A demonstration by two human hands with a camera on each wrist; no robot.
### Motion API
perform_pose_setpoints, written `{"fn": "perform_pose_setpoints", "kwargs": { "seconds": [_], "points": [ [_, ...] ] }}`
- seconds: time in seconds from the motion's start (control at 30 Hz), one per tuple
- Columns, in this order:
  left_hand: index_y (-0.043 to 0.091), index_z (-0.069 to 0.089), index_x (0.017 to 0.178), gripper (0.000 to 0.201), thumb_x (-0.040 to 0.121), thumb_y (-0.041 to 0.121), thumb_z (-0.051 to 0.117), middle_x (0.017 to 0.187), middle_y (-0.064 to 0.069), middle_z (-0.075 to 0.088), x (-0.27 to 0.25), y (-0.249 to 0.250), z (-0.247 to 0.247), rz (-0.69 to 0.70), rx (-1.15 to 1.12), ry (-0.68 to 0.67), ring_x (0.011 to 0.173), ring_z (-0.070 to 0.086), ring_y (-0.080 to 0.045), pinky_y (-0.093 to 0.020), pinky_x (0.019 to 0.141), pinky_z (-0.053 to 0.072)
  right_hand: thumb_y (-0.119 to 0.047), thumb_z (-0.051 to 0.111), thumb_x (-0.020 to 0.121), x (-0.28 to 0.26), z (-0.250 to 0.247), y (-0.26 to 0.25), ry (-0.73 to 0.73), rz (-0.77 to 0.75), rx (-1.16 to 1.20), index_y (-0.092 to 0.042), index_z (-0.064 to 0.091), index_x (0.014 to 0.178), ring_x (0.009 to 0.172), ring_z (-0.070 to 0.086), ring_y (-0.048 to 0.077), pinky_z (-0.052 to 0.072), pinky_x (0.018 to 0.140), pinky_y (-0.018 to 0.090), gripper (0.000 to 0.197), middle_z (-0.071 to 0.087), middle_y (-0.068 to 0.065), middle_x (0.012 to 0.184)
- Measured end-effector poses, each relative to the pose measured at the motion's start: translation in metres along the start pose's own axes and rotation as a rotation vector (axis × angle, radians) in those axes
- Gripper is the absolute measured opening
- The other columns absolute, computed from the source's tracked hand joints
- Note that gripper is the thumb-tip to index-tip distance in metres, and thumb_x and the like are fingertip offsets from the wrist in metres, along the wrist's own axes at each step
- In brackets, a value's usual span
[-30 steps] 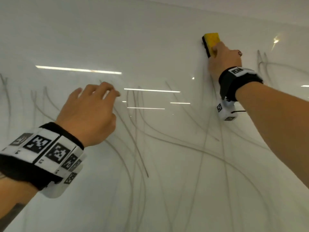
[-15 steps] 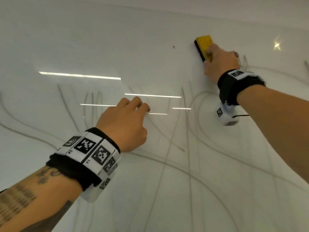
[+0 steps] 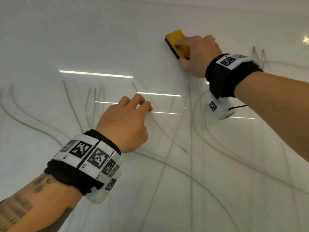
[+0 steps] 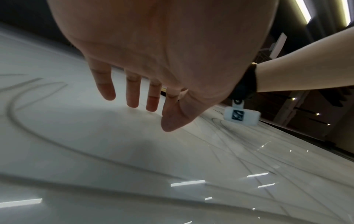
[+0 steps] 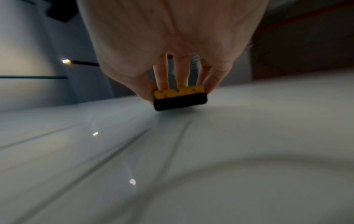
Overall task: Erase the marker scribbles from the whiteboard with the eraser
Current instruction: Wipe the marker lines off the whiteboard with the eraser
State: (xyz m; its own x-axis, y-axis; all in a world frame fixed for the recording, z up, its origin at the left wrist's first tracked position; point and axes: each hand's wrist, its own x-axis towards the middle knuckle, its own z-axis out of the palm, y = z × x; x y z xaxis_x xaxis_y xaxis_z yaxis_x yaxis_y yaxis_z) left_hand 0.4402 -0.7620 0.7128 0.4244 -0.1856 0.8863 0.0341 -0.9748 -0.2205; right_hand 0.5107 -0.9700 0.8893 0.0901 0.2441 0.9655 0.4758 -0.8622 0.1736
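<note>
The right hand [image 3: 199, 56] gripped the yellow eraser [image 3: 178, 43], its dark felt flat on the whiteboard [image 3: 83, 39] above the grey scribbles [image 3: 167, 139]; erasing appeared under way. The left hand [image 3: 123, 124] was empty, fingers loosely bent, tips near the board. Next strokes should run downward; open board lay all round, no edge near.

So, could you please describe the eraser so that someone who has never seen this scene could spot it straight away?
Look at the big glossy whiteboard covered in grey marker scribbles, then go to its upper area, where the right hand grips a small block. That block is the eraser: bright yellow on top with a black pad underneath, the only coloured thing on the board.
</note>
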Motion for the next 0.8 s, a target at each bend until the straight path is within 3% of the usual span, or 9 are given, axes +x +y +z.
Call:
{"fn": "perform_pose_setpoints", "kwargs": {
  "seconds": [0.07, 0.1, 0.23, 0.3, 0.37, 0.47, 0.63, 0.73, 0.8],
  "points": [
    [0.031, 0.035, 0.141, 0.055, 0.088, 0.024, 0.048, 0.144, 0.013, 0.027, -0.003, -0.002, 0.001, 0.005, 0.009, 0.007, 0.122, 0.036, -0.016, -0.027, 0.081, 0.028, -0.031, 0.056, 0.098, -0.013, 0.004, -0.008, -0.020, -0.118, -0.042, -0.030, 0.046, 0.150, 0.129, 0.043, 0.046, 0.031, 0.112, 0.043, 0.052, 0.047, 0.007, 0.154],
    [0.031, 0.033, 0.143, 0.056, 0.089, 0.024, 0.048, 0.145, 0.012, 0.026, -0.005, -0.003, 0.001, 0.010, 0.012, 0.007, 0.123, 0.036, -0.016, -0.027, 0.082, 0.027, -0.031, 0.056, 0.098, -0.011, 0.000, -0.002, -0.014, -0.094, -0.056, -0.033, 0.047, 0.149, 0.131, 0.042, 0.046, 0.030, 0.114, 0.043, 0.052, 0.046, 0.004, 0.155],
    [0.032, 0.027, 0.149, 0.063, 0.090, 0.025, 0.048, 0.152, 0.010, 0.021, -0.008, -0.005, 0.002, 0.029, 0.025, -0.006, 0.131, 0.033, -0.017, -0.030, 0.097, 0.032, -0.031, 0.061, 0.095, -0.001, -0.015, 0.015, 0.029, 0.184, 0.015, -0.035, 0.053, 0.144, 0.136, 0.040, 0.042, 0.034, 0.113, 0.040, 0.049, 0.047, 0.008, 0.151],
    [0.031, 0.028, 0.149, 0.063, 0.090, 0.026, 0.049, 0.153, 0.008, 0.021, -0.009, -0.004, 0.003, 0.017, 0.015, -0.002, 0.134, 0.031, -0.019, -0.032, 0.104, 0.031, -0.028, 0.058, 0.097, -0.020, -0.006, -0.011, -0.012, 0.085, -0.029, -0.032, 0.051, 0.147, 0.134, 0.041, 0.044, 0.031, 0.113, 0.039, 0.050, 0.047, 0.008, 0.153],
    [0.030, 0.029, 0.148, 0.062, 0.090, 0.026, 0.049, 0.153, 0.006, 0.021, -0.009, -0.001, 0.004, 0.006, 0.001, -0.006, 0.136, 0.029, -0.020, -0.034, 0.107, 0.030, -0.029, 0.056, 0.099, -0.054, 0.009, -0.036, -0.074, -0.148, -0.044, -0.033, 0.049, 0.148, 0.125, 0.046, 0.045, 0.031, 0.111, 0.041, 0.050, 0.042, -0.002, 0.158],
    [0.030, 0.028, 0.149, 0.063, 0.090, 0.027, 0.049, 0.153, 0.006, 0.022, -0.009, 0.000, 0.003, 0.001, -0.005, -0.022, 0.138, 0.028, -0.021, -0.034, 0.111, 0.026, -0.026, 0.062, 0.096, -0.073, 0.014, -0.016, -0.102, -0.292, -0.002, -0.036, 0.054, 0.144, 0.111, 0.051, 0.043, 0.040, 0.106, 0.045, 0.050, 0.041, -0.014, 0.157],
    [0.030, 0.015, 0.156, 0.076, 0.089, 0.026, 0.050, 0.159, 0.006, 0.013, -0.014, -0.002, 0.008, -0.018, -0.025, -0.079, 0.149, 0.011, -0.020, -0.042, 0.122, 0.013, -0.033, 0.060, 0.093, -0.042, -0.014, 0.072, 0.075, 0.343, 0.001, -0.037, 0.055, 0.142, 0.138, 0.046, 0.036, 0.028, 0.119, 0.033, 0.050, 0.048, -0.003, 0.154],
    [0.030, 0.012, 0.156, 0.078, 0.089, 0.026, 0.051, 0.160, 0.005, 0.009, -0.015, 0.001, 0.010, -0.032, -0.044, -0.097, 0.151, 0.005, -0.020, -0.043, 0.123, 0.008, -0.032, 0.058, 0.096, -0.065, 0.002, 0.048, 0.027, 0.239, -0.014, -0.036, 0.049, 0.148, 0.130, 0.049, 0.043, 0.033, 0.116, 0.041, 0.053, 0.050, 0.004, 0.153],
    [0.030, 0.011, 0.156, 0.078, 0.089, 0.025, 0.051, 0.161, 0.006, 0.008, -0.015, 0.002, 0.010, -0.035, -0.049, -0.092, 0.152, 0.003, -0.019, -0.043, 0.124, 0.005, -0.028, 0.061, 0.096, -0.095, 0.016, 0.023, 0.005, 0.065, 0.040, -0.035, 0.051, 0.146, 0.122, 0.049, 0.046, 0.036, 0.111, 0.042, 0.052, 0.044, -0.007, 0.157]
  ]
}}
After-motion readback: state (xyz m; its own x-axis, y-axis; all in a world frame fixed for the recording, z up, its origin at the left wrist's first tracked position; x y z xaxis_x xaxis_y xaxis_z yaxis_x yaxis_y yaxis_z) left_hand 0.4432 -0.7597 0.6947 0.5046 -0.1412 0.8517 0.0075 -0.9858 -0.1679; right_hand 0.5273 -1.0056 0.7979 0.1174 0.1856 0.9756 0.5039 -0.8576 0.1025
